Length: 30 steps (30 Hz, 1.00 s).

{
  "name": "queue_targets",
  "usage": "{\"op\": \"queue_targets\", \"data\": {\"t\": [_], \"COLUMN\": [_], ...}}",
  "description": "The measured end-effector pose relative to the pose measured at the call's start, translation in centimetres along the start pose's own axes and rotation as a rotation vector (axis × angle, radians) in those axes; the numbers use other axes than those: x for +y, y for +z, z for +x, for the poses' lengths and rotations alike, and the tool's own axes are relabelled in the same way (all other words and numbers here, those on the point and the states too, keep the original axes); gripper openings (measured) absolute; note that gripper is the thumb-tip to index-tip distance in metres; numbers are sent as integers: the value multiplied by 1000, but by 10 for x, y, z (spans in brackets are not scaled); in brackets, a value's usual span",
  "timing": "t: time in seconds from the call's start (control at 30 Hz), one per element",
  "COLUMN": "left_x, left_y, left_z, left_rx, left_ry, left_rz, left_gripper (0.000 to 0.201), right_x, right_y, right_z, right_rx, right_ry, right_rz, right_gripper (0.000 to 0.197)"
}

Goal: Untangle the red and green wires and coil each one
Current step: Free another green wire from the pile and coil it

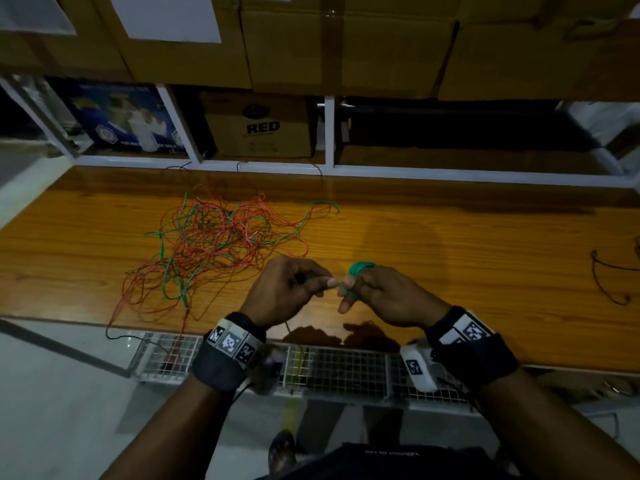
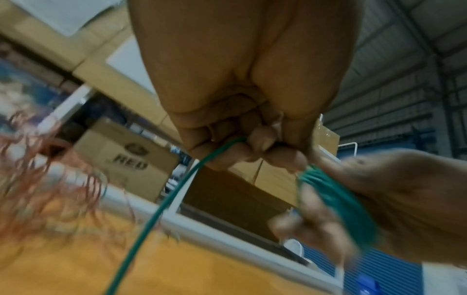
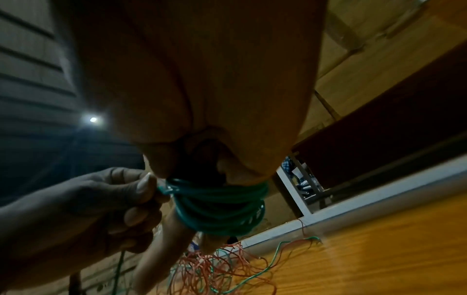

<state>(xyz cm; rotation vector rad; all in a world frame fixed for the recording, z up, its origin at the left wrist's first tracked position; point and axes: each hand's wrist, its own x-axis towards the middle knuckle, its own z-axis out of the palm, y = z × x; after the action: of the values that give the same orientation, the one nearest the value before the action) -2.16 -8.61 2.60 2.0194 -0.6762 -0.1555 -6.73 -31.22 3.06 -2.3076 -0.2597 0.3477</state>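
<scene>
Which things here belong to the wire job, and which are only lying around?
Part of the job:
- green wire, pinched by the left hand
- green coil wound on fingers of the right hand
- red and green tangle on the table

Only lying around:
- cardboard box marked RED
- dark wire at the table's right end

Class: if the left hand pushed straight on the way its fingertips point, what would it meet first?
Probably the right hand, whose fingers carry the coiled green wire; the left hand points right at it, nearly touching.
</scene>
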Motion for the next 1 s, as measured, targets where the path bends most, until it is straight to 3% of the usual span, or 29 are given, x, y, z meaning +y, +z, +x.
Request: {"op": "queue_targets", "data": {"t": [0.2, 0.43, 0.63, 0.7, 0.77, 0.87, 1.0], "left_x": [15, 12, 7, 13, 15, 14, 12], "left_y": [-11, 0, 15, 26, 40, 55, 61], "left_z": [20, 31, 32, 29, 23, 14, 6], "left_rx": [-30, 27, 26, 19, 35, -16, -23], "left_ry": [80, 15, -25, -108, -176, -150, -180], "left_rz": [-142, -387, -546, -674, -751, -772, -658], "left_gripper": [14, 15, 10, 18, 32, 27, 23], "right_x": [-23, -25, -38, -41, -44, -52, -50], "right_y": [-2, 0, -2, -7, -14, -27, -48], "right_z": [-19, -31, -35, -35, -32, -27, -15], "right_rx": [-105, -178, -211, -204, -206, -101, 271], "right_ry": [4, -55, -48, -105, -178, -280, -324], "right_rz": [403, 683, 1271, 1495, 1554, 1664, 1720], "right_gripper": [69, 44, 38, 40, 38, 42, 41]}}
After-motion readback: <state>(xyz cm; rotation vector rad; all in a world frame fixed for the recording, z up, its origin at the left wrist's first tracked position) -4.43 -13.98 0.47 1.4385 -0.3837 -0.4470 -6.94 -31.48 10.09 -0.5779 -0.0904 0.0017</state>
